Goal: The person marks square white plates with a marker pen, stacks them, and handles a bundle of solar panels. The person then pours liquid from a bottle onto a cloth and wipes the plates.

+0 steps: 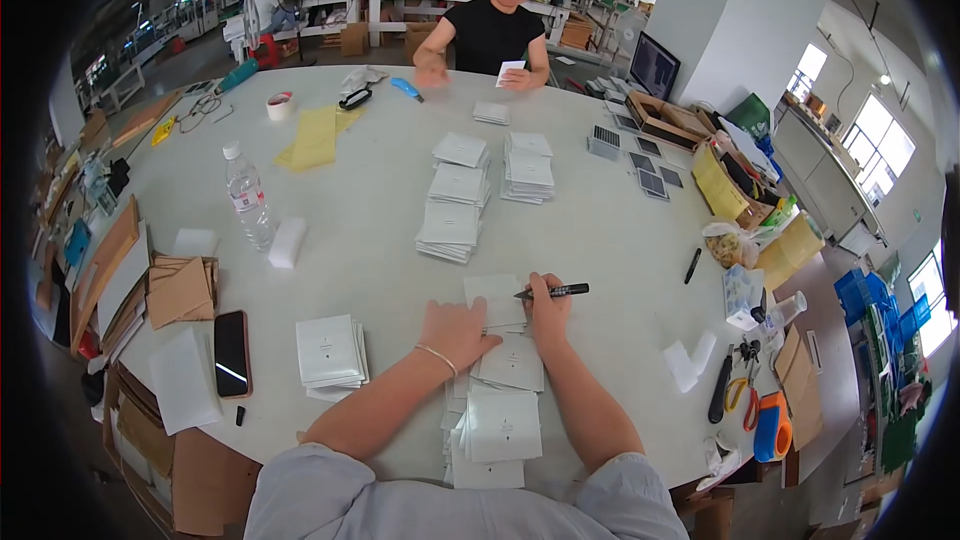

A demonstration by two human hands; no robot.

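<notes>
Right hand [548, 315] grips a black marker [571, 291]; left hand [455, 335], unclenched, steadies a white card [486, 288], likely light, stiffish, best held by its edges.

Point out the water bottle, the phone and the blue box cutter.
Water bottle [245, 196]: head view, on its labelled middle.
Phone [231, 350]: head view, on its dark screen.
Blue box cutter [406, 89]: head view, on its handle.

I get bright, even daylight; windows [878, 136] far right of the right hand [547, 308] look washed out. Phone [232, 355] left of the left hand [458, 332] catches glare. Soft shadows. Strong fisheye bend, black corners. Background slightly soft, co-worker's moving hand [431, 73] blurred.
</notes>
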